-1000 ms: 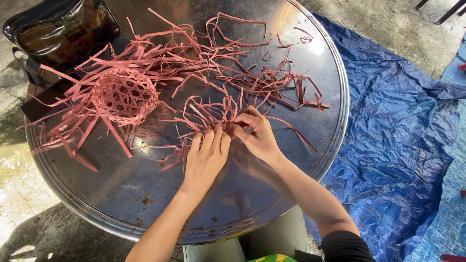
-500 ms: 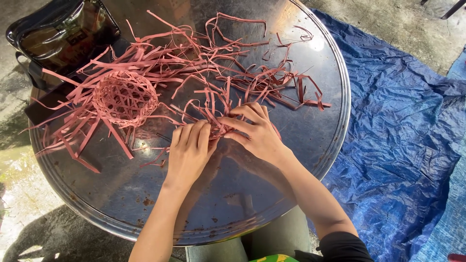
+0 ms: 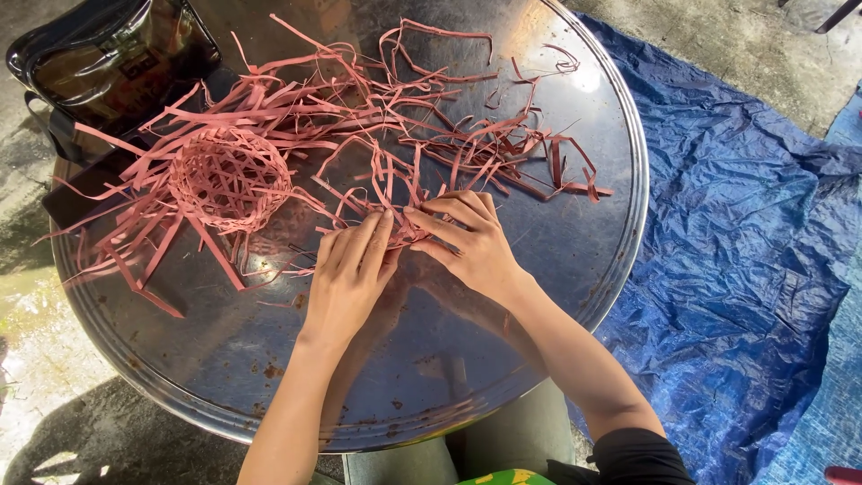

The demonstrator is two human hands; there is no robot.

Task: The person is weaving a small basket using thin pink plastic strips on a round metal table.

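- My left hand (image 3: 346,274) lies low over the round, shiny metal table (image 3: 557,269), its fingers (image 3: 373,235) nearly straight and close together, tips pressing on a small bundle of flat reddish-pink weaving strips (image 3: 395,193) near the table's middle
- My right hand (image 3: 471,242) sits just beside it, fingers curled, thumb and forefinger pinching the same bundle where the strips cross; the two hands meet at the fingertips
- Whether my left hand actually grips a strip or only holds it flat, I cannot tell, since the fingers cover that spot
- The bundle fans upward from my fingertips and runs into a wide tangle of loose reddish-pink strips (image 3: 467,135) spread over the far half of the table
- To the left, well apart from my hands, rests a small round openwork woven basket base of the same strips (image 3: 229,175), its unwoven ends sticking out all around
- A dark glossy bag (image 3: 108,58) sits at the far left edge of the table
- A crumpled blue tarpaulin (image 3: 745,233) covers the ground on the right
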